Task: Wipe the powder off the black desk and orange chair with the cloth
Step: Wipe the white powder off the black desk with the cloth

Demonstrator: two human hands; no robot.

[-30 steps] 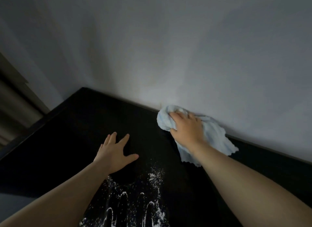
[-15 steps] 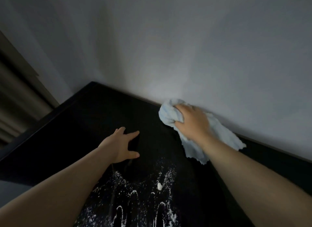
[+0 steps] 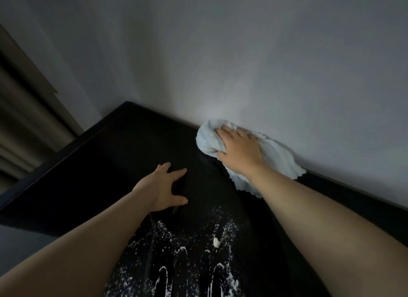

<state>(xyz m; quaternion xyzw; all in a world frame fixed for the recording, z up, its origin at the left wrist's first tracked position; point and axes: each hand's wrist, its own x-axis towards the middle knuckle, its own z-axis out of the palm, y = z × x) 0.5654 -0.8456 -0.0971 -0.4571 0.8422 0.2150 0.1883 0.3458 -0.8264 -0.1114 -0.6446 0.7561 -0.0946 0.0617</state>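
The black desk [image 3: 114, 155] fills the lower half of the view. White powder [image 3: 189, 259] lies scattered and streaked on it near the bottom centre, with one small lump. A pale blue cloth [image 3: 280, 157] lies bunched at the desk's far edge against the wall. My right hand [image 3: 239, 151] grips it, thumb tucked under the bunched end. My left hand [image 3: 162, 186] rests on the desk with fingers spread, to the left of the cloth and just beyond the powder. The orange chair is out of view.
A pale grey wall [image 3: 242, 53] rises directly behind the desk. A brown curtain [image 3: 24, 120] hangs at the left, beyond the desk's left edge. The room is dim.
The view has shifted so more powder shows at the bottom. My right hand with the cloth stays at the far edge by the wall; my left hand has barely moved on the desk.
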